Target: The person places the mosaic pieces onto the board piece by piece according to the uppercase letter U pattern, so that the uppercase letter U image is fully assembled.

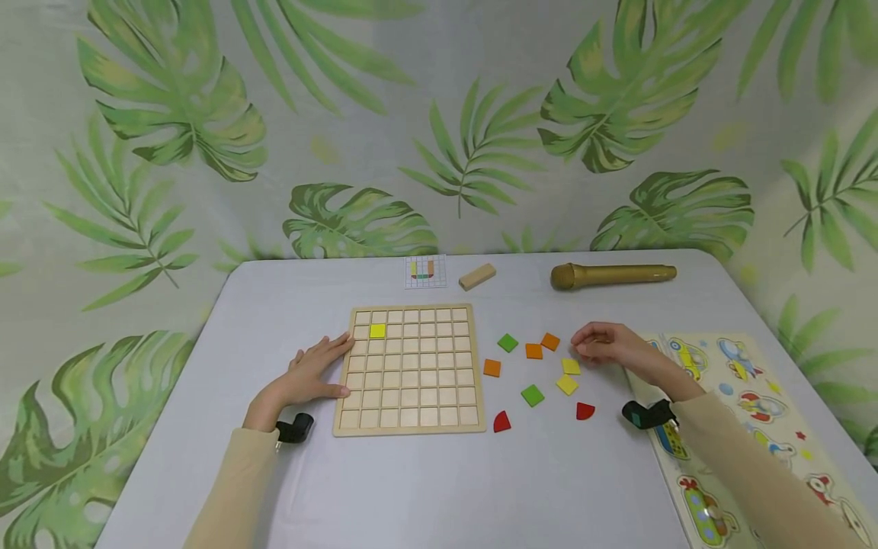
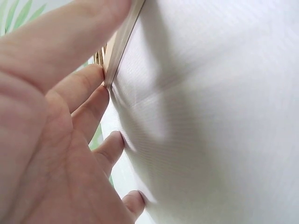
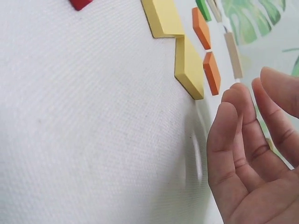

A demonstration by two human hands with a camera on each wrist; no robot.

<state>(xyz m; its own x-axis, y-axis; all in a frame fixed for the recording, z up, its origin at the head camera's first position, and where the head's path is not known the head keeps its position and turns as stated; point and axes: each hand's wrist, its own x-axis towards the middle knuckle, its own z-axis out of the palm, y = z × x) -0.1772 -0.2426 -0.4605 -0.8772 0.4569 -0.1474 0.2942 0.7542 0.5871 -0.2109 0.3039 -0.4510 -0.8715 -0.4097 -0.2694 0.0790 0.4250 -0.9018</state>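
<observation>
My left hand [image 1: 312,375] rests at the left edge of a wooden grid board [image 1: 478,415], its fingers spread. In the left wrist view the fingertips and thumb [image 2: 70,39] are right at the board's side [image 2: 122,42]. One bright yellow square tile [image 1: 378,331] sits in a cell near the board's upper left. My right hand [image 1: 613,347] hovers near the loose tiles with fingers loosely bent and nothing between them. Closest to it are two yellow tiles [image 1: 571,367] and an orange tile [image 1: 550,341]. In the right wrist view the yellow tiles [image 3: 189,72] lie beyond the fingertips.
Two more orange tiles [image 1: 492,368], two green tiles [image 1: 532,395] and two red quarter-round pieces [image 1: 584,411] lie right of the board. At the back are a pattern card [image 1: 425,272], a wooden block [image 1: 477,277] and a gold microphone [image 1: 613,276]. A picture puzzle board [image 1: 748,457] lies under the right forearm.
</observation>
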